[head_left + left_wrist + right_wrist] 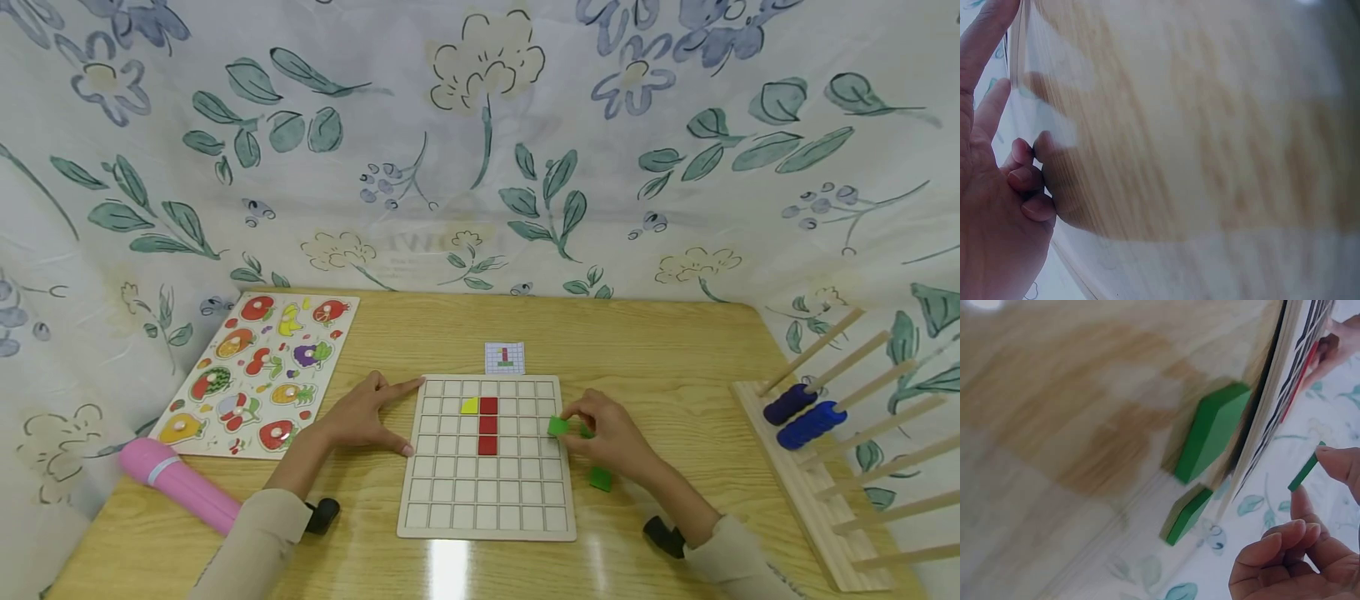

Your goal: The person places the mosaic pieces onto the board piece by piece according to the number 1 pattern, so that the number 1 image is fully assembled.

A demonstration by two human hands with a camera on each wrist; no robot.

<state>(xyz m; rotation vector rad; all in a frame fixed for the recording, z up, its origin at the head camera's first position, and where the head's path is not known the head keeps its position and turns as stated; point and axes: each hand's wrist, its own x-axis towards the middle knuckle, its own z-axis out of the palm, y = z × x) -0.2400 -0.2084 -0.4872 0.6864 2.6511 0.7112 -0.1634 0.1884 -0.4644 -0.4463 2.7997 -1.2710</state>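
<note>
A wooden grid board (486,517) lies in the middle of the table. On it, three red square tiles (487,425) form a column, with a yellow rounded tile (470,406) left of the top one. My left hand (360,419) touches the board's left side with spread thumb and index finger; the other fingers are curled in the left wrist view. Between thumb and finger, my right hand (613,435) pinches a green square tile (558,426) above the board's right edge. Two more green tiles (1216,431) lie on the table beside the board.
Behind the board lies a small pattern card (505,358). A fruit puzzle board (258,367) and a pink microphone-shaped toy (183,487) are at left. At right stands a wooden peg rack (813,492) with blue beads (810,423). A floral cloth (480,208) hangs behind the table.
</note>
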